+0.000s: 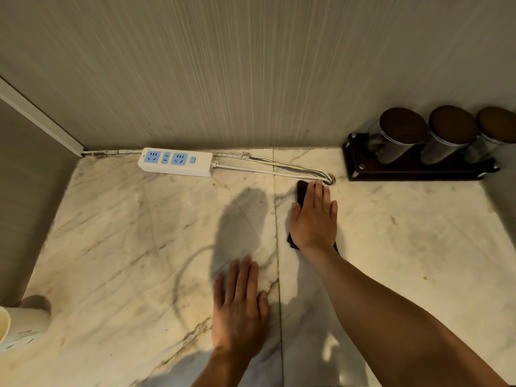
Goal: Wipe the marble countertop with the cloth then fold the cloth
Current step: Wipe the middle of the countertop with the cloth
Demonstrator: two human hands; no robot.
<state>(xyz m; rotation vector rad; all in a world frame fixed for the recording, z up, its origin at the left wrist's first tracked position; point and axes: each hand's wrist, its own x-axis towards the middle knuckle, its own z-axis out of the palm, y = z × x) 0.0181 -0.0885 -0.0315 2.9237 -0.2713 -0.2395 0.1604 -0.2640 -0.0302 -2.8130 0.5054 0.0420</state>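
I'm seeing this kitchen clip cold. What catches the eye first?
The right hand pressed flat on a dark cloth mid-counter, close to the cable hole. The left hand rests flat on the bare marble countertop nearer the camera. Along the wall, a white power strip and three jars on a dark rack.

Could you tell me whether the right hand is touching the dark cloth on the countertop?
Touching. The head view shows the right hand pressed flat on the cloth, which shows at its fingertips and wrist.
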